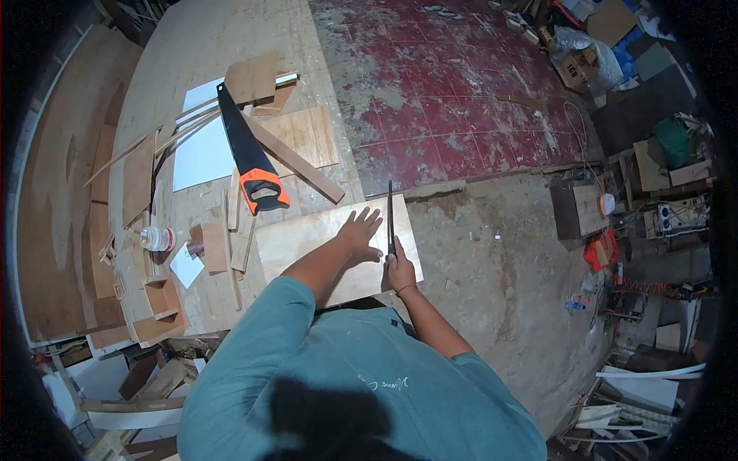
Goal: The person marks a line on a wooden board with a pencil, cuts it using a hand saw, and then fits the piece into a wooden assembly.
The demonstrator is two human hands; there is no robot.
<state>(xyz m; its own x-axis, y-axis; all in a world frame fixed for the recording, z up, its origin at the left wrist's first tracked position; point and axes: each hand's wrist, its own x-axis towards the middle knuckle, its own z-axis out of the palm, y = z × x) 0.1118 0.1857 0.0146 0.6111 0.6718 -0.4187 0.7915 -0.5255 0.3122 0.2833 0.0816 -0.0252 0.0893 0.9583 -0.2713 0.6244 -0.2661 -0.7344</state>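
Note:
A pale plywood panel lies in front of me, its right end reaching past the table's edge. My left hand presses flat on the panel with fingers spread. Close by on the right, my right hand is wrapped round the handle of a dark handsaw. The saw appears nearly edge-on, its thin blade pointing away from me across the panel near the right end. Whether its teeth are in the wood cannot be made out, and the handle is mostly covered by my fingers.
Another handsaw, black with an orange handle, rests on wood pieces on the worktable. Nearby are a white sheet, a plastic jar and a small wooden box. To the right, concrete floor meets red tiles; clutter lines the far right.

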